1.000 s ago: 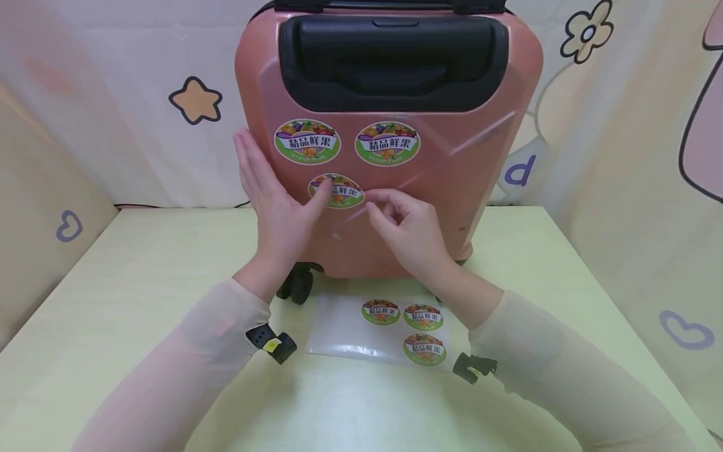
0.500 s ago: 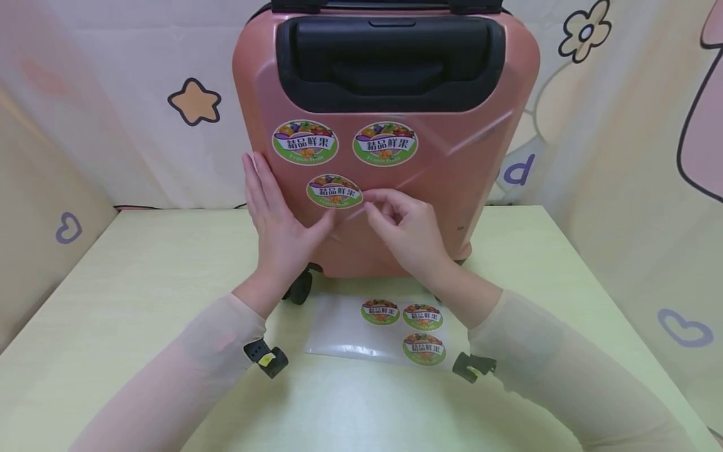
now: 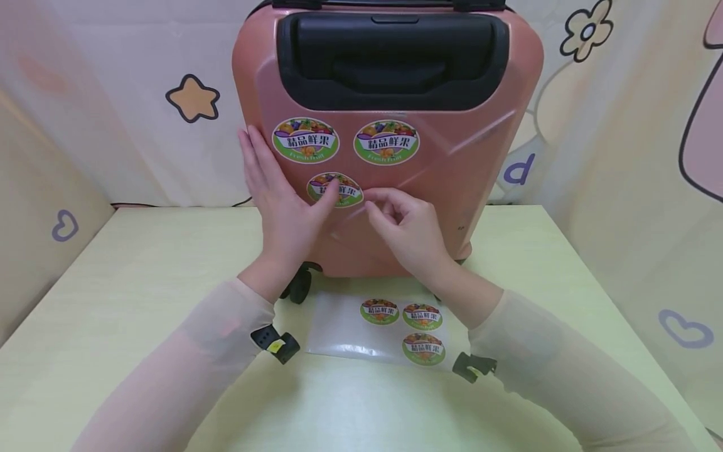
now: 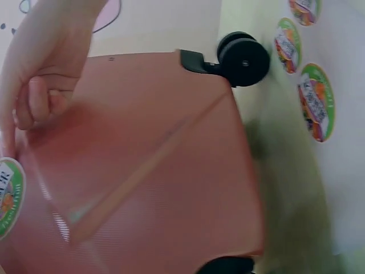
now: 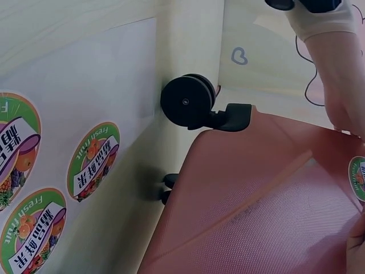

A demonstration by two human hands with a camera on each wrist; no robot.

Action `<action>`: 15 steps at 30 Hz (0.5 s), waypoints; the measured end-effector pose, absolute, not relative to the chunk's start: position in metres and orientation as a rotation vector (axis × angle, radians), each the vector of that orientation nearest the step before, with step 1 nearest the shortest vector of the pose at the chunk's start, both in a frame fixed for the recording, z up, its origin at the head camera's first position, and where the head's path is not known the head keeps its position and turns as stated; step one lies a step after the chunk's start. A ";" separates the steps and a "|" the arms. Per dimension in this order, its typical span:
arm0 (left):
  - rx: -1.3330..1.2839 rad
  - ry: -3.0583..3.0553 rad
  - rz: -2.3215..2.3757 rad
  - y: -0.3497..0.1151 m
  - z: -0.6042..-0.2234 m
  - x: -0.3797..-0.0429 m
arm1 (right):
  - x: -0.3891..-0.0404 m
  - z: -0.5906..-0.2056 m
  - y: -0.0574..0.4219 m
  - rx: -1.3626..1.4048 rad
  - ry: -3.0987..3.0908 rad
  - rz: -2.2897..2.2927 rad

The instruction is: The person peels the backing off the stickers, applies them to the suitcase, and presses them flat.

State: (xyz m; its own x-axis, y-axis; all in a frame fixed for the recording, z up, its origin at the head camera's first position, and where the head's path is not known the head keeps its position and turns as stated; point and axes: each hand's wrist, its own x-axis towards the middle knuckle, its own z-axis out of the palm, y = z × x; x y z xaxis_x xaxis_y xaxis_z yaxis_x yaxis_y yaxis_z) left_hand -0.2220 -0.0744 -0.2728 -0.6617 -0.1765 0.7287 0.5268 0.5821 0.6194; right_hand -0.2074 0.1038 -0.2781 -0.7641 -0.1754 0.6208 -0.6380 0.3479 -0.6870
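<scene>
A pink suitcase (image 3: 446, 169) stands upright on the table, with two oval fruit stickers (image 3: 305, 140) side by side below its black handle recess. Under them sits a third oval fruit sticker (image 3: 316, 188), its right end drawn to a point. My left hand (image 3: 282, 213) lies along the suitcase's left edge, fingers straight, with the thumb across the third sticker. At that sticker's right tip, my right hand (image 3: 409, 232) pinches the edge between thumb and index finger, the other fingers curled. In the left wrist view, the right index fingertip meets the rim of the sticker (image 4: 8, 200).
A white sticker sheet (image 3: 344, 329) with three oval stickers lies on the table (image 3: 169, 301) in front of the suitcase. Black wheels (image 3: 299, 285) show at the suitcase's base. Patterned cloth (image 3: 141, 144) surrounds the table at the back and sides.
My left thumb slid down off the third sticker half a second ago and is back up across it now, the left fingers shifting with it. The right hand stays in place at the sticker's tip.
</scene>
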 end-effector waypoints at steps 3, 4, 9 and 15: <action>-0.286 -2.021 -1.072 -0.075 -0.281 -0.222 | -0.207 -0.278 0.104 0.714 -2.174 1.398; -0.287 -2.025 -1.055 -0.075 -0.284 -0.221 | -0.207 -0.278 0.104 0.716 -2.175 1.397; -0.317 -2.036 -0.972 -0.076 -0.295 -0.221 | -0.207 -0.278 0.103 0.717 -2.183 1.396; -0.370 -2.007 -0.912 -0.076 -0.301 -0.223 | -0.207 -0.278 0.104 0.708 -2.186 1.402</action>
State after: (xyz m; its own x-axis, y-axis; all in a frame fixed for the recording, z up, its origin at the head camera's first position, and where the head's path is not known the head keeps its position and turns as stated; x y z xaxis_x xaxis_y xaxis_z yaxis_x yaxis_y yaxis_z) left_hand -0.2227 -0.0764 -0.3014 -0.5725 -0.0807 0.8159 0.5617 0.6863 0.4620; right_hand -0.2068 0.1038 -0.2776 -0.7691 -0.1798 0.6133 -0.6324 0.3530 -0.6896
